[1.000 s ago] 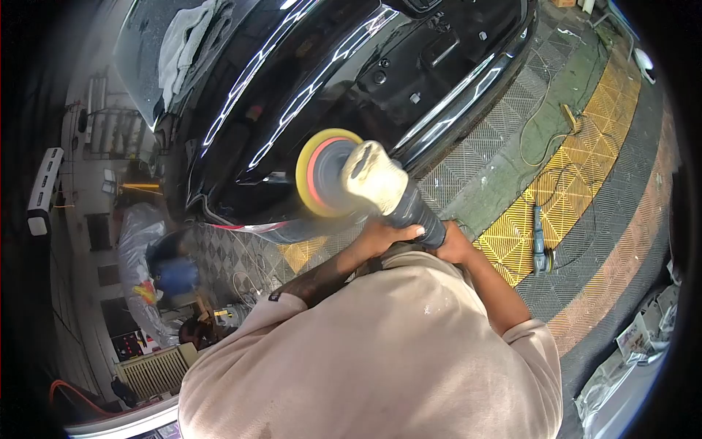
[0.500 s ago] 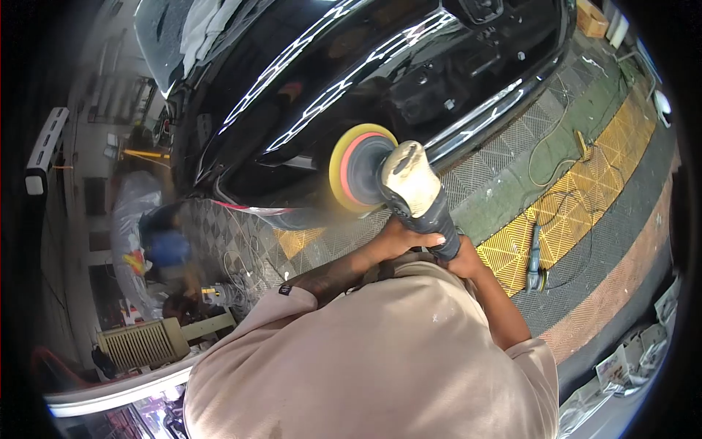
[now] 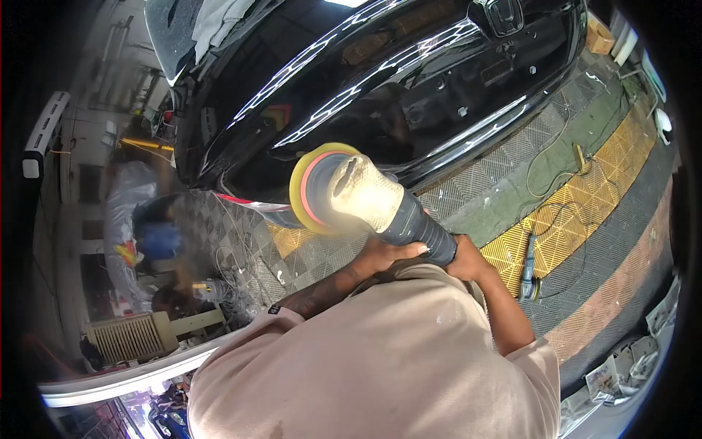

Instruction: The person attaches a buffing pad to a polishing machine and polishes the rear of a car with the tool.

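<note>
A polishing machine (image 3: 365, 192) with a cream head, a dark body and a round yellow-edged pad (image 3: 306, 189) is between both hands. My left hand (image 3: 391, 252) is wrapped round its dark body from the left, thumb on top. My right hand (image 3: 468, 257) grips the rear end of the body. The pad lies over the lower corner of a glossy black car (image 3: 395, 124); whether it touches the paint I cannot tell. The undersides of both hands are hidden.
A second polisher (image 3: 528, 271) with a cable lies on the yellow and grey floor tiles (image 3: 563, 234). A grey cloth (image 3: 219, 22) rests on the car glass at the top left. A cardboard box (image 3: 599, 36) stands at the top right. Plastic-wrapped material (image 3: 126, 241) is at the left.
The polisher and both hands first moved right, then the pad swung back left and slightly down. The view of the car has shifted. Both hands have kept their hold.
</note>
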Action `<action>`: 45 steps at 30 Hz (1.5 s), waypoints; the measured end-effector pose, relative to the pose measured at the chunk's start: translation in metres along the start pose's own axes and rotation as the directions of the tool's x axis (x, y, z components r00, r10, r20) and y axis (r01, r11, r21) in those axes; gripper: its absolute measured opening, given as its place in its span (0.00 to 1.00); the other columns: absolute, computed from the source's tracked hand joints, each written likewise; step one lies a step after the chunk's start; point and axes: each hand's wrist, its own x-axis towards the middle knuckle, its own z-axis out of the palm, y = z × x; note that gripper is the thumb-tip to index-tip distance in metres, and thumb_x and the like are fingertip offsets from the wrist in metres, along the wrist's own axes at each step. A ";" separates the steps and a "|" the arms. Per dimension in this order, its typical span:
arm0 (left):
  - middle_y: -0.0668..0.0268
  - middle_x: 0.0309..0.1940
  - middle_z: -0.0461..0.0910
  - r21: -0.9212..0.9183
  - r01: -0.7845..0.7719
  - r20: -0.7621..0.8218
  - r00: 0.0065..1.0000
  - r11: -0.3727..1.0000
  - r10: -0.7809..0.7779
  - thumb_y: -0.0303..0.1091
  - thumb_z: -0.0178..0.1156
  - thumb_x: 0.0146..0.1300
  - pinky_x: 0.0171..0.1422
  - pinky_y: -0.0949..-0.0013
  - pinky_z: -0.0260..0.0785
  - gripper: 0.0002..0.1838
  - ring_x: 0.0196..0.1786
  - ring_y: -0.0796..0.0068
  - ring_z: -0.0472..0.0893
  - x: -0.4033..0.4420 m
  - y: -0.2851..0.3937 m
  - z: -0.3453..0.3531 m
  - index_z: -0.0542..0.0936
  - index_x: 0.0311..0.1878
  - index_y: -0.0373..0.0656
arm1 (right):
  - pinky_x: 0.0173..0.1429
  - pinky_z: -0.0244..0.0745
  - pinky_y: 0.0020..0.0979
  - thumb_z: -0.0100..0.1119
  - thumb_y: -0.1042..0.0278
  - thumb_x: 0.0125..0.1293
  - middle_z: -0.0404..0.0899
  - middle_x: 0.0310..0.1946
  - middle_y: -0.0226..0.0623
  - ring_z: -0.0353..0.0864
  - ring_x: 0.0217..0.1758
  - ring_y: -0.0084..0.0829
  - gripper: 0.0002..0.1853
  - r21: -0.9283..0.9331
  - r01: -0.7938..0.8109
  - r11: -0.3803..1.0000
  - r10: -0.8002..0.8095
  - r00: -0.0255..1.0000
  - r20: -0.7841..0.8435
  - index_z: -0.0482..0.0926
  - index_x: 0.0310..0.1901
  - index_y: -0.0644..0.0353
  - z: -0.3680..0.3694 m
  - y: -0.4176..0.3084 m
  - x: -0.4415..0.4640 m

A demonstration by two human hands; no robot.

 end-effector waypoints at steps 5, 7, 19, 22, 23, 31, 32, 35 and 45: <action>0.61 0.61 0.76 0.022 -0.078 0.117 0.990 0.997 0.075 0.35 0.76 0.54 0.72 0.59 0.68 0.39 0.65 0.67 0.76 0.024 0.001 0.004 0.69 0.68 0.42 | 0.50 0.81 0.39 0.75 0.68 0.44 0.88 0.38 0.56 0.90 0.42 0.44 0.21 0.007 -0.035 0.999 0.035 0.994 -0.104 0.85 0.41 0.72 -0.004 0.008 -0.008; 0.61 0.61 0.76 0.022 -0.061 0.159 0.986 0.998 0.057 0.35 0.77 0.54 0.72 0.59 0.68 0.39 0.65 0.67 0.76 0.034 0.004 0.003 0.69 0.68 0.42 | 0.48 0.81 0.34 0.71 0.77 0.44 0.89 0.35 0.45 0.86 0.39 0.27 0.18 0.033 -0.015 0.999 0.022 0.978 -0.205 0.85 0.41 0.71 0.003 0.021 -0.006; 0.63 0.59 0.77 0.090 0.042 0.209 0.976 0.995 -0.060 0.36 0.77 0.53 0.71 0.60 0.69 0.38 0.63 0.68 0.77 0.039 0.004 0.003 0.72 0.67 0.42 | 0.51 0.81 0.38 0.77 0.68 0.47 0.89 0.39 0.52 0.91 0.44 0.42 0.21 0.144 -0.037 0.989 0.073 0.965 -0.252 0.86 0.43 0.69 0.023 0.020 -0.013; 0.64 0.57 0.78 0.100 0.118 0.228 0.964 0.988 -0.138 0.35 0.76 0.52 0.71 0.62 0.69 0.36 0.62 0.70 0.77 0.050 0.011 0.005 0.74 0.65 0.42 | 0.51 0.81 0.38 0.76 0.69 0.47 0.89 0.39 0.52 0.91 0.44 0.41 0.20 0.180 -0.070 0.981 0.126 0.939 -0.321 0.86 0.43 0.67 0.026 0.011 -0.012; 0.64 0.57 0.78 0.102 0.127 0.239 0.960 0.987 -0.148 0.35 0.76 0.52 0.71 0.62 0.69 0.36 0.62 0.70 0.77 0.048 0.012 0.006 0.74 0.65 0.42 | 0.51 0.81 0.38 0.76 0.69 0.47 0.89 0.39 0.52 0.91 0.44 0.41 0.20 0.191 -0.077 0.979 0.137 0.935 -0.328 0.86 0.43 0.67 0.027 0.012 -0.010; 0.62 0.59 0.78 0.223 0.009 0.201 0.978 0.975 -0.055 0.32 0.75 0.53 0.71 0.59 0.70 0.35 0.64 0.68 0.77 0.039 -0.001 -0.002 0.73 0.65 0.41 | 0.48 0.80 0.36 0.75 0.69 0.48 0.89 0.35 0.44 0.88 0.39 0.31 0.17 0.143 0.021 0.989 0.019 0.962 -0.273 0.86 0.40 0.67 0.042 0.043 -0.001; 0.61 0.59 0.78 0.220 0.051 0.200 0.975 0.974 -0.097 0.31 0.76 0.53 0.71 0.59 0.70 0.35 0.63 0.68 0.77 0.045 -0.005 -0.002 0.73 0.66 0.40 | 0.48 0.80 0.35 0.75 0.70 0.48 0.89 0.35 0.44 0.88 0.39 0.31 0.16 0.174 0.032 0.984 0.020 0.957 -0.289 0.86 0.40 0.67 0.043 0.045 0.001; 0.62 0.58 0.80 0.237 0.153 0.188 0.961 0.959 -0.200 0.30 0.77 0.54 0.70 0.61 0.71 0.34 0.62 0.68 0.79 0.063 -0.013 -0.001 0.75 0.65 0.39 | 0.48 0.80 0.35 0.74 0.72 0.48 0.89 0.35 0.42 0.87 0.38 0.30 0.16 0.234 0.065 0.970 0.015 0.945 -0.326 0.85 0.40 0.66 0.042 0.046 0.002; 0.63 0.57 0.78 0.135 -0.026 0.163 0.987 0.991 0.003 0.35 0.78 0.54 0.69 0.61 0.70 0.36 0.61 0.69 0.77 0.044 -0.029 0.000 0.74 0.65 0.41 | 0.45 0.81 0.32 0.74 0.73 0.49 0.88 0.34 0.35 0.84 0.37 0.24 0.15 0.163 0.124 0.979 -0.086 0.971 -0.221 0.85 0.40 0.65 0.026 0.045 0.001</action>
